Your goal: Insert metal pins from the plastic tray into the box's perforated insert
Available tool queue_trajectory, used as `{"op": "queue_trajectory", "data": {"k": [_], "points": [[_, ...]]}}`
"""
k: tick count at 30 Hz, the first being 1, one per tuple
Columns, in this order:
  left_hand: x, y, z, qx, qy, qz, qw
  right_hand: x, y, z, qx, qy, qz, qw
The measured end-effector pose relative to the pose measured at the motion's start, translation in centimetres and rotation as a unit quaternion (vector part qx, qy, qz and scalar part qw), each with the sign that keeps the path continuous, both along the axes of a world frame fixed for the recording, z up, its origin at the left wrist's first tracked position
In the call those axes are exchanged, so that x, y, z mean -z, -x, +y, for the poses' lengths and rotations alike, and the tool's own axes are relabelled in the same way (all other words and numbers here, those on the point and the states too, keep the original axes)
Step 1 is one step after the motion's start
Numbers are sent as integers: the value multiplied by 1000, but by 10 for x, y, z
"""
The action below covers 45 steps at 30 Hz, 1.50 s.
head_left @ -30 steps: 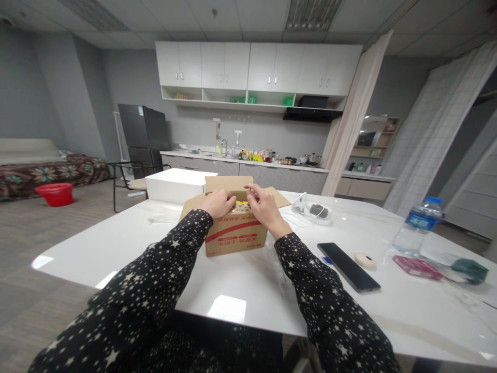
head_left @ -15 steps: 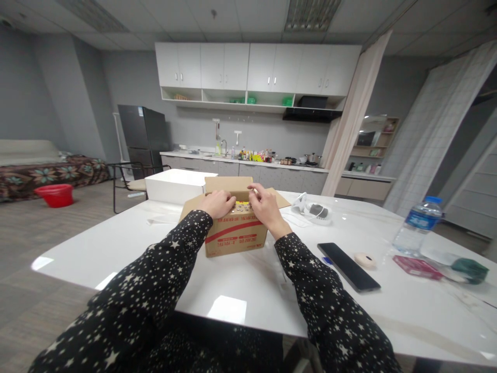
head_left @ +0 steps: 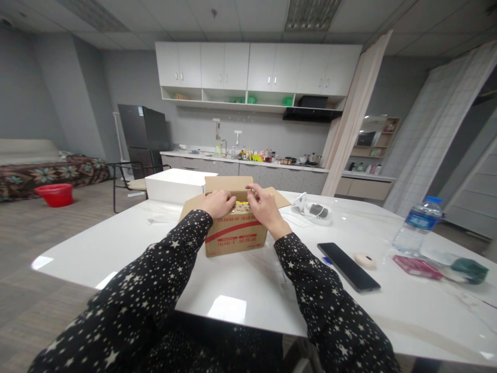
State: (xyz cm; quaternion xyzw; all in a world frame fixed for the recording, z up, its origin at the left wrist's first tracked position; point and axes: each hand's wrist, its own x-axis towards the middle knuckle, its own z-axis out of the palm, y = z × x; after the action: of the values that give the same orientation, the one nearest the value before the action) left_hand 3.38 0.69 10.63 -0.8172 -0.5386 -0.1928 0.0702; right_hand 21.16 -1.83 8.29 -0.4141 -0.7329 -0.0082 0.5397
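What the view leaves unclear

The cardboard box (head_left: 236, 231) hides most of its contents behind the left hand (head_left: 219, 203) and right hand (head_left: 265, 207); only a yellow scrap shows between them. The box's red print is too small to read. Fingertips curl out of sight inside. The table (head_left: 240, 282) runs off the right edge, as does the green object (head_left: 469, 270)

Phone (head_left: 348, 266), water bottle (head_left: 417, 225), white box (head_left: 176, 186), possibly tape roll (head_left: 365, 259)
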Motion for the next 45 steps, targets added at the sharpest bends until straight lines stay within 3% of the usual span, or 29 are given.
{"op": "queue_trajectory", "data": {"k": [45], "points": [[2,0,3,-3,-1,7,1000,-1,1,-2,19,2,11,1000]]}}
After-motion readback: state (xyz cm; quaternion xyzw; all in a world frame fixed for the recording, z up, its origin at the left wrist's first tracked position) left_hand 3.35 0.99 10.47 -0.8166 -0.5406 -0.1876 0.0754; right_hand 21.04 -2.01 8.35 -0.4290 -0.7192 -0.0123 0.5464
